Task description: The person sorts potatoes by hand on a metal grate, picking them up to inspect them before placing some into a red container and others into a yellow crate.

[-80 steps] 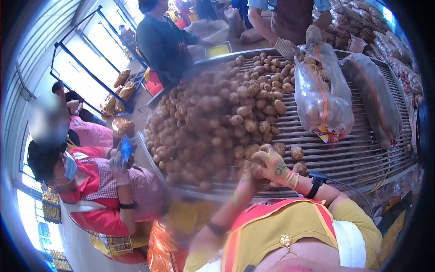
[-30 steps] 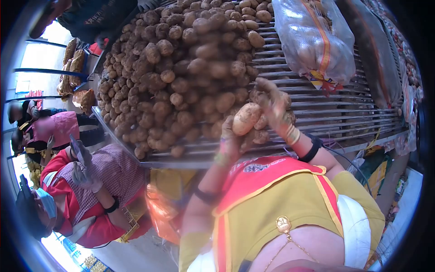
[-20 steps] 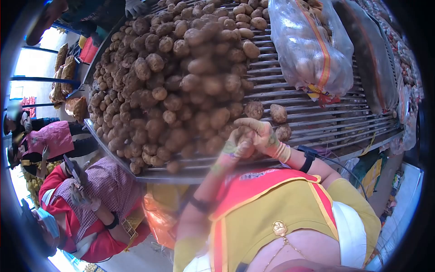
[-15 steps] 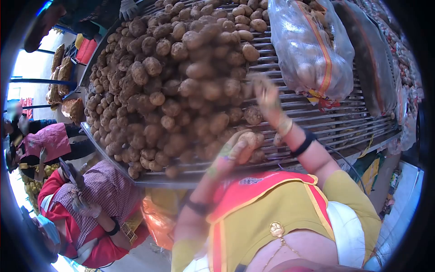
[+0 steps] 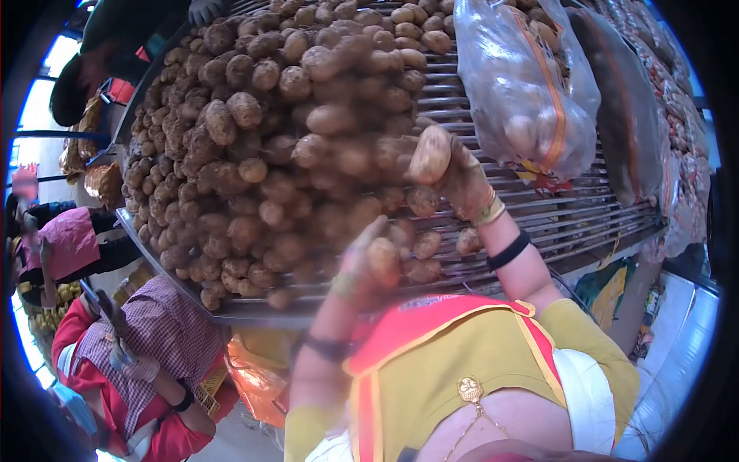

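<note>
Right hand [image 5: 464,183] grips one potato [image 5: 429,154], left hand [image 5: 368,266] clutches a smaller potato [image 5: 382,260], both over the heap [image 5: 269,138]

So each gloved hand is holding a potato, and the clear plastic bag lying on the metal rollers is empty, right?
Not quite. The head view shows the clear plastic bag on the metal rollers is full of potatoes, not empty. The rest holds: the right hand and the left hand each hold a potato.
</note>
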`<move>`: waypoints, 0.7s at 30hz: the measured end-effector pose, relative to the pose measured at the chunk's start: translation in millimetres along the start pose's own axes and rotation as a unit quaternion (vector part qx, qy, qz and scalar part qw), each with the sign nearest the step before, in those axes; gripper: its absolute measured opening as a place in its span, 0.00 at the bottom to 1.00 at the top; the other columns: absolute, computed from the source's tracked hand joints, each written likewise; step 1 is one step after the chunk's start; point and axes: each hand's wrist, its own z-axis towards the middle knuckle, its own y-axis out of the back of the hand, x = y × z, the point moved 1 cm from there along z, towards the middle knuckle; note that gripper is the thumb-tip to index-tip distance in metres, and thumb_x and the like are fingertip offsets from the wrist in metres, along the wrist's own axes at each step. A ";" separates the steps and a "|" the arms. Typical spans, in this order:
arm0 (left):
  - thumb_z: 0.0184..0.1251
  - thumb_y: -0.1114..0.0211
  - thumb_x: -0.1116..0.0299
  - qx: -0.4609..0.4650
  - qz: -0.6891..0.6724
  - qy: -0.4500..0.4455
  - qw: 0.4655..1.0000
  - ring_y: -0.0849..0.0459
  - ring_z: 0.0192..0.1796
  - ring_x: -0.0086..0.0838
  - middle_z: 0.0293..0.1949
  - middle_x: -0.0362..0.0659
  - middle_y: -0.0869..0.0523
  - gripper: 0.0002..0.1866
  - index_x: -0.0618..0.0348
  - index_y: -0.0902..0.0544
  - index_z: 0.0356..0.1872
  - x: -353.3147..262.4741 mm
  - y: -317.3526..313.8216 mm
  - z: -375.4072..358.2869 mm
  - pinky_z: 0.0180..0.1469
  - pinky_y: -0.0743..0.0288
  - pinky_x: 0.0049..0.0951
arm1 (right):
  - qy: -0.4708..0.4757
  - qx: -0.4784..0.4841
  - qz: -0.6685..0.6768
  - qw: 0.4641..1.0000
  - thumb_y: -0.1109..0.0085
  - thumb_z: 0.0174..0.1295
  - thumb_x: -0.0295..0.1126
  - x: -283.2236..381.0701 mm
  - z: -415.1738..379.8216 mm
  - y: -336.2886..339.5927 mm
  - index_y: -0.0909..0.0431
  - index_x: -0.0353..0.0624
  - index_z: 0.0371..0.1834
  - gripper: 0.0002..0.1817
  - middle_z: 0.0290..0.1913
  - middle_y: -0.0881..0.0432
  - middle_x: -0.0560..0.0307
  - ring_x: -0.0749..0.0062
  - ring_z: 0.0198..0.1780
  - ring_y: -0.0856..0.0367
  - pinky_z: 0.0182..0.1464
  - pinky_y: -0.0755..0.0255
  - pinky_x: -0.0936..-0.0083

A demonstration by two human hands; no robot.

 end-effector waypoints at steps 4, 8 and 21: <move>0.80 0.51 0.49 0.053 0.072 -0.041 0.995 0.17 0.36 0.29 0.41 0.45 0.16 0.23 0.59 0.24 0.57 -0.2 -47.2 0.0 0.39 0.19 0.33 | 0.017 0.017 0.031 0.999 0.37 0.65 0.43 -12.1 -30.0 -29.5 0.42 0.44 0.78 0.40 0.75 0.36 0.44 0.49 0.74 0.35 0.77 0.42 0.50; 0.81 0.51 0.48 0.076 0.233 -0.203 0.948 0.18 0.48 0.26 0.50 0.43 0.18 0.27 0.60 0.30 0.67 0.8 -44.6 -0.5 0.48 0.20 0.29 | 0.043 -0.020 -0.070 0.996 0.41 0.69 0.41 -17.9 -59.2 -32.9 0.44 0.43 0.77 0.37 0.69 0.30 0.45 0.55 0.70 0.29 0.71 0.34 0.56; 0.80 0.47 0.50 0.017 0.339 -0.304 0.890 0.21 0.57 0.24 0.57 0.45 0.20 0.26 0.61 0.29 0.66 32.4 -7.2 -34.7 0.56 0.24 0.23 | 0.101 -0.061 -0.716 0.688 0.33 0.63 0.36 -32.1 -102.9 -78.3 0.19 0.41 0.52 0.17 0.40 0.14 0.44 0.52 0.47 0.16 0.52 0.24 0.66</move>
